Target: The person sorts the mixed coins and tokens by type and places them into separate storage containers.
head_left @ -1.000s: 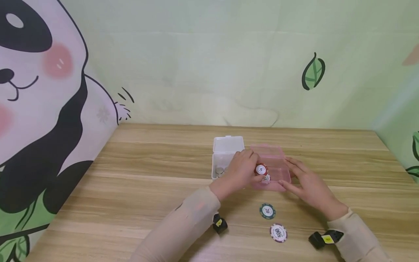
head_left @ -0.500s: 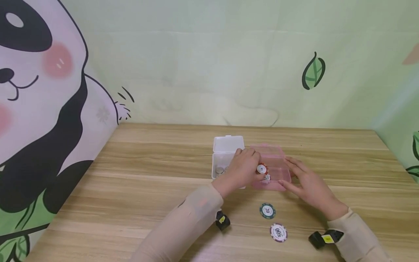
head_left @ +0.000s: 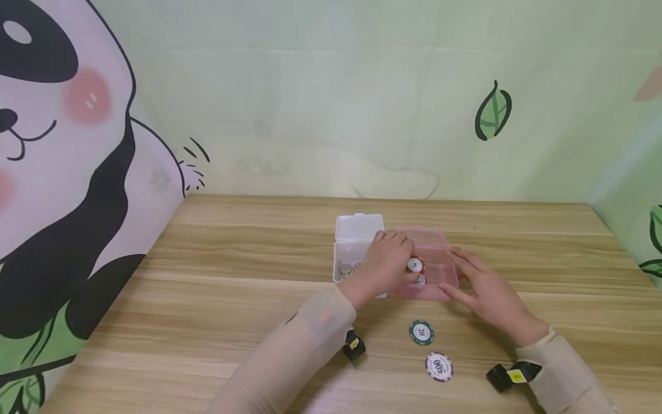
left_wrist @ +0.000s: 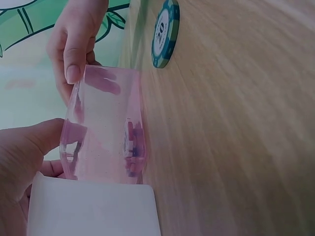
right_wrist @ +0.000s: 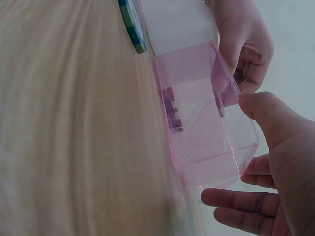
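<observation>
My left hand (head_left: 385,261) reaches over the open pink clear plastic box (head_left: 439,293) and pinches a red-edged poker chip (head_left: 415,264) marked 5. In the right wrist view that chip (right_wrist: 220,104) shows within the box's upper part, above the floor. Lower in the box lies at least one other chip (head_left: 420,280), partly hidden by my left thumb. My right hand (head_left: 486,290) grips the box's right end, thumb at the front and fingers behind. A green-edged poker chip (head_left: 421,332) marked 20 and a purple-edged poker chip (head_left: 439,367) marked 500 lie on the table before the box.
Close against the pink box's left side stands an open white box (head_left: 338,261) holding several silver coins (head_left: 346,268); my left hand partly hides it. Its raised lid (head_left: 359,227) leans back. A printed cloth backdrop (head_left: 310,115) rises behind the wooden table (head_left: 233,322).
The left hand has shifted slightly right with the red chip, further over the pink box. My right hand keeps its hold. The two chips on the table stay put.
</observation>
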{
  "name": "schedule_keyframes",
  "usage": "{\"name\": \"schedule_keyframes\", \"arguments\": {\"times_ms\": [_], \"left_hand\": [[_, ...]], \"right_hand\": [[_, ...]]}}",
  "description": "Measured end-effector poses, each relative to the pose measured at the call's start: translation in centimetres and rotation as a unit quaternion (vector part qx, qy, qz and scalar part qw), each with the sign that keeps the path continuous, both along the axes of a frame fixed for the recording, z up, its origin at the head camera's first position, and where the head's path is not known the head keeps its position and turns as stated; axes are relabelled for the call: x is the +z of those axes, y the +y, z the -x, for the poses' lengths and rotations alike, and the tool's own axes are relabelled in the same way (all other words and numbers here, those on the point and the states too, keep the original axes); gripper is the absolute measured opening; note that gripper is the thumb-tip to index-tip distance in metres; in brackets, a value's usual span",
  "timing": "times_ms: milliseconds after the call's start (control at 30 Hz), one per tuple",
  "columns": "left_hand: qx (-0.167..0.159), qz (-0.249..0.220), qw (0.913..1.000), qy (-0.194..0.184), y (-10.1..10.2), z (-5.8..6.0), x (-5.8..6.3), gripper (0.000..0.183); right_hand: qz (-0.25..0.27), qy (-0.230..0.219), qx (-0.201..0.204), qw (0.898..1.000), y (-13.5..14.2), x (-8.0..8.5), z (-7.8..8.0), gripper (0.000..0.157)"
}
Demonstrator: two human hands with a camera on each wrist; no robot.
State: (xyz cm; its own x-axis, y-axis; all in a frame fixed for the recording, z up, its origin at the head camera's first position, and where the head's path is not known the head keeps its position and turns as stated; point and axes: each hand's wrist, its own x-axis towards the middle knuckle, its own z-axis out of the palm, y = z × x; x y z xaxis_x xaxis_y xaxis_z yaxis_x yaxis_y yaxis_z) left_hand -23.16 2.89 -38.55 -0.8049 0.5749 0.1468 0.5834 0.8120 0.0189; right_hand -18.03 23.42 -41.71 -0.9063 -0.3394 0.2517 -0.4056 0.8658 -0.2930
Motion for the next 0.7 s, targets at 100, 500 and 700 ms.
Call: {"name": "schedule_keyframes", "arguments": {"times_ms": [100, 500, 700], "left_hand": [[-0.01, 0.001, 0.9999, 0.003, 0.19, 0.16, -0.12, 0.037], [-0.013, 0.011, 0.9999, -0.003, 0.57, 0.21, -0.17, 0.037], [-0.008, 0.002, 1.0, -0.005, 0.49, 0.02, -0.05, 0.036]], "right_hand": [[0.001, 0.0, 0.0, 1.0, 0.01, 0.0, -0.03, 0.067], [0.004, -0.004, 0.001, 1.0, -0.02, -0.03, -0.02, 0.067], [0.002, -0.002, 0.002, 1.0, 0.02, -0.1, 0.06, 0.067]]}}
